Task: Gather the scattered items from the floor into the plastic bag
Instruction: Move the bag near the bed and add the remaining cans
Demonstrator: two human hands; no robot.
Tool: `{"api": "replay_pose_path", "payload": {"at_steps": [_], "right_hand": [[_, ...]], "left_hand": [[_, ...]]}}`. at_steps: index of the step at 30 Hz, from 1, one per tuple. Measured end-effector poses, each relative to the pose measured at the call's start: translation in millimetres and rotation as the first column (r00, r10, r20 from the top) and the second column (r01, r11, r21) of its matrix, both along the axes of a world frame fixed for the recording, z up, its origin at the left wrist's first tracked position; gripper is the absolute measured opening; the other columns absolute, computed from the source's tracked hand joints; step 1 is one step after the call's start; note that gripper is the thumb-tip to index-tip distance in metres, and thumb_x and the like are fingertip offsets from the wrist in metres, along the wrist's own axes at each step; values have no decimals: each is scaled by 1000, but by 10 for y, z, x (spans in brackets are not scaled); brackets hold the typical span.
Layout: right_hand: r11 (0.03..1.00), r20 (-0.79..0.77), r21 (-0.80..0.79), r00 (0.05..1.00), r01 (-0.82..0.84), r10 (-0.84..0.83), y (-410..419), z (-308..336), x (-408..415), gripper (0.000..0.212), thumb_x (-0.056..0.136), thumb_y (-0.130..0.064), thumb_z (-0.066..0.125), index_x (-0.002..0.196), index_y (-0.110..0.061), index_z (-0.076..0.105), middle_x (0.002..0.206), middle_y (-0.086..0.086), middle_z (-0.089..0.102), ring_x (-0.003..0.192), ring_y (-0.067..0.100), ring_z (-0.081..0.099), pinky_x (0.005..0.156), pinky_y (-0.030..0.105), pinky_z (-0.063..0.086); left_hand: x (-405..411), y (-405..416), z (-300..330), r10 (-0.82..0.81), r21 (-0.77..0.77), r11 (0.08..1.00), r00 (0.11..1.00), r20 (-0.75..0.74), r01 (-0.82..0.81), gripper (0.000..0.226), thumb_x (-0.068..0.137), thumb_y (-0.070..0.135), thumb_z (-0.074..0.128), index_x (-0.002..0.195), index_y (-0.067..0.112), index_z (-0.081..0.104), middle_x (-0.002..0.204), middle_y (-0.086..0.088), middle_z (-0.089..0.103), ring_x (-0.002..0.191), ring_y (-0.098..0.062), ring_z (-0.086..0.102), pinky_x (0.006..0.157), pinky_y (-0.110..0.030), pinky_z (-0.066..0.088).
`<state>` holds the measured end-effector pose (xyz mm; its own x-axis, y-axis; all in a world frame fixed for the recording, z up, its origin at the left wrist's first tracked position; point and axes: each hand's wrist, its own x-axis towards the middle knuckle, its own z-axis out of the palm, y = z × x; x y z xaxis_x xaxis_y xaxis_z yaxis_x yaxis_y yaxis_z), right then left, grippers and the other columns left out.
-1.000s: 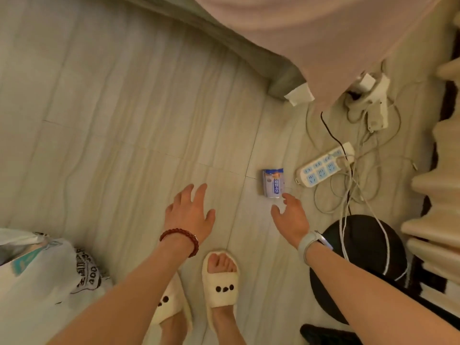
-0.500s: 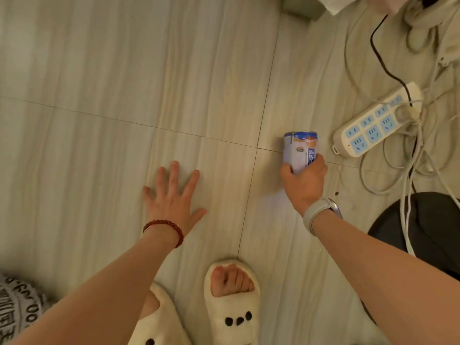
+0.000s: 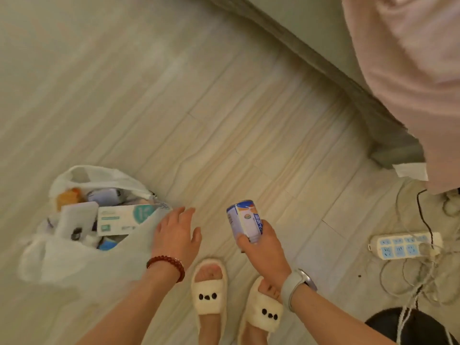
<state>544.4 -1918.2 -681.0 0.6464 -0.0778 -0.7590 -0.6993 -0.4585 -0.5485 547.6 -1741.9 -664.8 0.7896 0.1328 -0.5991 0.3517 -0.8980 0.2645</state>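
Note:
My right hand [image 3: 264,252] grips a small blue and white can [image 3: 244,221] with an orange band, lifted off the floor at centre right. My left hand [image 3: 177,235] hovers with fingers spread, right beside the right edge of the white plastic bag [image 3: 82,260]. The bag lies open on the floor at the left. Inside it show a white and teal box [image 3: 122,218], a pale flat item [image 3: 74,219], an orange item [image 3: 66,198] and other things partly hidden.
A white and blue power strip [image 3: 404,246] with tangled cables [image 3: 420,282] lies on the floor at the right. A bed with a pink cover [image 3: 408,70] fills the upper right. A black round object [image 3: 413,327] sits bottom right. My feet wear cream slippers [image 3: 210,292].
My right hand has lifted the can off the floor and carried it left. The view swung left so the bag came into sight, and my left hand left the floor and moved toward the bag.

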Motion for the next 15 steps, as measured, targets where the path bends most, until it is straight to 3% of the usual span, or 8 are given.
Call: {"api": "replay_pose_path", "payload": {"at_steps": [3,7,11,15], "right_hand": [[984,23,30,985,-174,174,616,442,120,45,61,-42,58,100,-20,53,101,7,60,83,21,61,77,40,54],[918,51,23,918,-396,394,1409,807,230,45,59,-46,56,96,-21,51,96,5,58,80,21,61,73,40,54],[838,62,25,837,-545,543,2155,728,260,41,67,-44,62,98,-20,52,99,8,59,81,21,61,73,39,54],[750,40,8,750,-661,660,2685,261,275,38,75,-32,66,106,-16,52,104,10,61,87,23,60,73,35,51]], "left_hand": [[-276,647,411,153,52,987,988,15,-153,43,87,26,50,128,16,45,138,-9,43,126,-28,39,102,-42,33],[-641,1434,693,309,105,945,951,15,-308,44,88,28,49,130,17,43,141,-8,39,130,-26,36,104,-40,34],[-891,2038,580,333,165,932,942,-38,-323,57,91,42,36,142,24,17,154,-4,9,141,-25,8,112,-42,22],[-844,2384,240,420,134,898,907,22,-419,65,91,50,29,143,30,-4,154,-1,-14,141,-27,-14,114,-49,8]]}}
